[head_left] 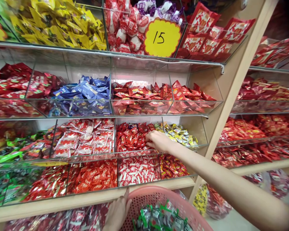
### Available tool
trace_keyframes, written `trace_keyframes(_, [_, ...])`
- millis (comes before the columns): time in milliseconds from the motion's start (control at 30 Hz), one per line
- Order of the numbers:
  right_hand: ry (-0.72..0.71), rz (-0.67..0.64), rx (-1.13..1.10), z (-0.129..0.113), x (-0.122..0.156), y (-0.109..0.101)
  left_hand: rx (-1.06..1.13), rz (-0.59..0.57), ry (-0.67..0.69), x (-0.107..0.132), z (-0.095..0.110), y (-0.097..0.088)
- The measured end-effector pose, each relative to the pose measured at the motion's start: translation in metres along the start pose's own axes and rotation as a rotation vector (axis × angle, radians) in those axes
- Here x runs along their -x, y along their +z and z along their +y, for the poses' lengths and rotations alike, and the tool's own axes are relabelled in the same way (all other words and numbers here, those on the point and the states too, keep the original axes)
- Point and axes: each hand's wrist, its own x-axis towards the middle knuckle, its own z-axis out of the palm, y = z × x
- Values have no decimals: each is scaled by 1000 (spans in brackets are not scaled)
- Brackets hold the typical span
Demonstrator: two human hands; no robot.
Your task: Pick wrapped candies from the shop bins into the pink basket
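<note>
Overall, a wooden shelf unit point(86, 200) carries clear acrylic bins point(192, 128) of wrapped sweets. The right hand point(157, 141) rests on red packets point(131, 138) in one bin; its grip state cannot be determined. The left hand point(117, 213) clenches the rim of a pink plastic basket point(144, 194) containing green-wrapped sweets point(159, 218).

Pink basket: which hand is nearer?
Left. The left hand is on the rim of the pink plastic basket. The right hand is farther away, up above the basket, at the red-wrapped sweets in a clear shelf bin.
</note>
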Motion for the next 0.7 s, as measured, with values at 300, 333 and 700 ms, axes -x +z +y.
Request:
trace_keyframes(300, [141, 229, -287, 9, 5, -6, -10, -12, 3, 2, 0, -2])
trace_keyframes(333, [148, 271, -378, 8, 6, -7, -12, -12, 4, 2, 0, -2])
trace_keyframes(700, [84, 258, -1133, -66, 85, 31, -58, -21, 2, 3, 4, -8])
